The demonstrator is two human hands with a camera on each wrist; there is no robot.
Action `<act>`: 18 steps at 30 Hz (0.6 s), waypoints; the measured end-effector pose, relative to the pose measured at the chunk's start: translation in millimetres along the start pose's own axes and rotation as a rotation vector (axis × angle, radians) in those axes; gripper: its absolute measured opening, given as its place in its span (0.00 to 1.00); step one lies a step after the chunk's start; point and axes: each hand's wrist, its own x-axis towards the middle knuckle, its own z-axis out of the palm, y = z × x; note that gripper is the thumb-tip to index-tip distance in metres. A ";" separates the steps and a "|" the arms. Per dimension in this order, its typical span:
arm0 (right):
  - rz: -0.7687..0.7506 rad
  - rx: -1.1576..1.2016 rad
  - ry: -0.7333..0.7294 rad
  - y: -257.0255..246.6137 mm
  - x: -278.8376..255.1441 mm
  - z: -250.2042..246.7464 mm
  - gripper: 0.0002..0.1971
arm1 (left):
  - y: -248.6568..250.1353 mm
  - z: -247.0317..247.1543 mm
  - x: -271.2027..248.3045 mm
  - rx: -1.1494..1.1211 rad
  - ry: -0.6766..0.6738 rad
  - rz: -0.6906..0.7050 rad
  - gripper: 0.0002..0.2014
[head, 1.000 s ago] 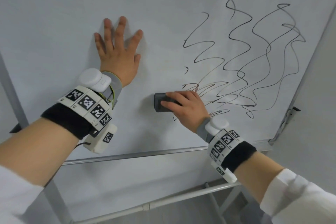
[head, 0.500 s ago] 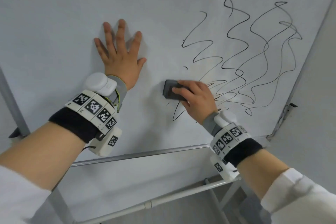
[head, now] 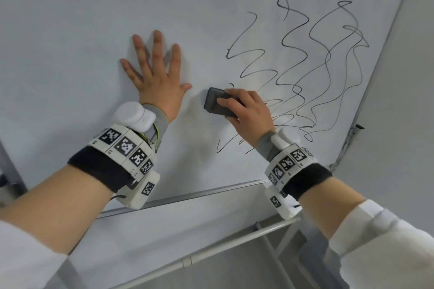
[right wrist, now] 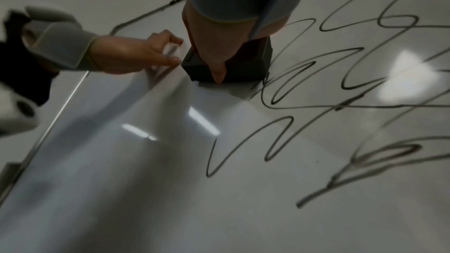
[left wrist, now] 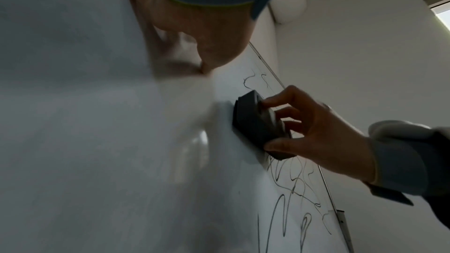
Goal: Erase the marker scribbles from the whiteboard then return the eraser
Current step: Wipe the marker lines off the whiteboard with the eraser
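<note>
Right hand (head: 249, 116): grips the eraser (head: 217, 105), now higher than a second ago.
Left hand (head: 156, 82): still flat, fingers spread on the whiteboard (head: 94, 30).
Eraser: at 9 o'clock of the scribbles (head: 312, 65).
Scribbles: lower-left strokes thinner.

Whiteboard (head: 70, 42): smooth, glossy white, mirrors ceiling lights and hand shadows. Frame strip (head: 187, 197) along bottom edge: brushed grey metal. Eraser (head: 215, 103): matt dark plastic shell. Wrist cuffs (head: 265, 145): ribbed grey knit cloth. Sleeves (head: 387, 246): soft white fabric.
</note>
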 end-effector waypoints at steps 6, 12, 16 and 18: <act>-0.177 -0.009 -0.120 -1.8 -69.0 32.6 0.20 | 6.1 4.9 -0.6 0.035 -0.012 -0.020 0.37; -0.342 0.014 -0.220 9.9 -81.7 31.5 0.20 | 19.5 10.2 -0.7 0.061 -0.010 -0.081 0.41; -0.311 0.015 -0.162 16.2 -57.8 24.9 0.22 | 29.6 15.6 -1.1 0.057 0.006 -0.122 0.41; -0.313 0.042 -0.145 17.8 -56.1 25.8 0.22 | 31.8 18.3 -3.3 0.061 0.014 -0.129 0.41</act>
